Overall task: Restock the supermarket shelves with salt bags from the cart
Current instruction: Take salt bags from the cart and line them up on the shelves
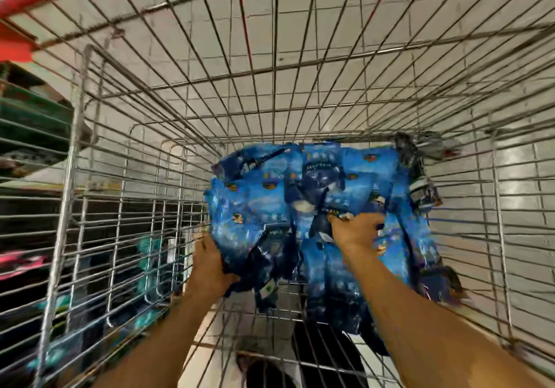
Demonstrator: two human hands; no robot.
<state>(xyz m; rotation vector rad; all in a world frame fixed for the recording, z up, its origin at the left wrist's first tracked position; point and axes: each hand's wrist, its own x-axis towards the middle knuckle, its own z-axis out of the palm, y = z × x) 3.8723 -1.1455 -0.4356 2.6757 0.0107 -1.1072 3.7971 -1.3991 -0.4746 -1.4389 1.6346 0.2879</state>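
**Both hands gather salt bags at the bottom of the cart**

Head view: glossy blue plastic salt bags (312,207) lie heaped on the floor of the silver wire shopping cart (126,177), toward its far end. The left hand (210,264) cups the heap's near-left edge and the right hand (356,230) grips bags at the centre, fingers curled into the plastic, probably to lift several together.

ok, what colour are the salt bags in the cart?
Blue, bright with darker navy patches; the salt bags show in the head view, blurred.
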